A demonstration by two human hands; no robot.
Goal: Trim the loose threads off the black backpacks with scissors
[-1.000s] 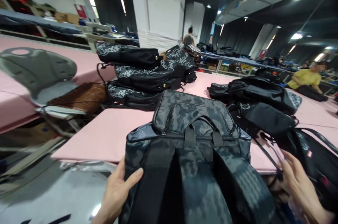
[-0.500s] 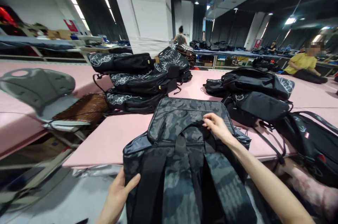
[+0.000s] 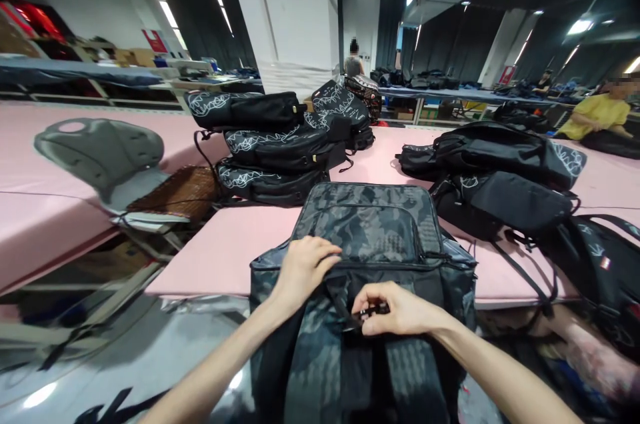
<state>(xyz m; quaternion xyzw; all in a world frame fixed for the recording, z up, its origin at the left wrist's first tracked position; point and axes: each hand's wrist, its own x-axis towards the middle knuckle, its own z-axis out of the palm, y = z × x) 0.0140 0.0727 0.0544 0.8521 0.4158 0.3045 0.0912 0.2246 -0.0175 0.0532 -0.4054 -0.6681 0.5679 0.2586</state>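
A dark camouflage backpack (image 3: 370,231) stands upright against the near edge of the pink table (image 3: 235,237), its shoulder straps facing me. My left hand (image 3: 303,264) is curled over the top rim of the backpack, fingers gripping the fabric by the zip line. My right hand (image 3: 395,309) is pinched shut on the black carry handle or strap (image 3: 373,309) at the top of the back panel, just right of my left hand. What exactly the fingers pinch is partly hidden.
Stacks of black backpacks with white scribble print (image 3: 273,144) lie behind, and more black backpacks (image 3: 500,177) lie to the right. A grey chair (image 3: 107,161) stands at the left. A person in yellow (image 3: 597,116) sits far right; another person stands by the pillar (image 3: 300,17).
My left hand moved from the backpack's lower left side up onto its top rim. My right hand came down from the top flap to the handle and pinched it.
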